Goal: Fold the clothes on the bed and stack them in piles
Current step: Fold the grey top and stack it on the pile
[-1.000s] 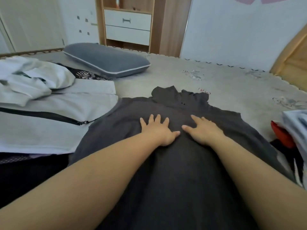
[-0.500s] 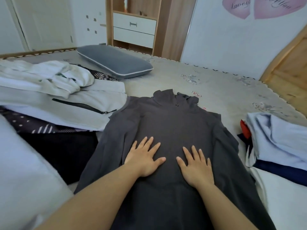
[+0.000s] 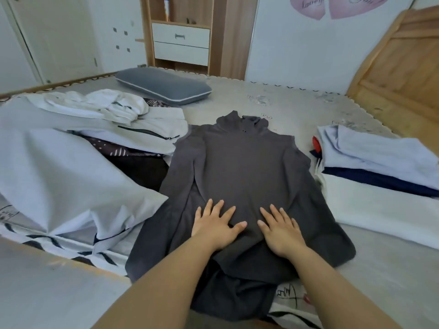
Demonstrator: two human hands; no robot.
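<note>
Both hands [image 3: 215, 225] slid down grey top [image 3: 242, 160] w/ bed [image 3: 297, 108] beneath.

- Both bare forearms come in from the near edge and angle toward the middle, wrists pretty much straight.
- Left hand [image 3: 215, 225] is palm down, fingers straight and fanned out a bit, thumb sticking out to the right.
- Right hand [image 3: 281, 230] is the same deal: flat, palm down, fingers spread, thumb pointing left.
- Thumb tips are near each other but apart.
- Neither hand is curled round anything, just pressing flat.
</note>
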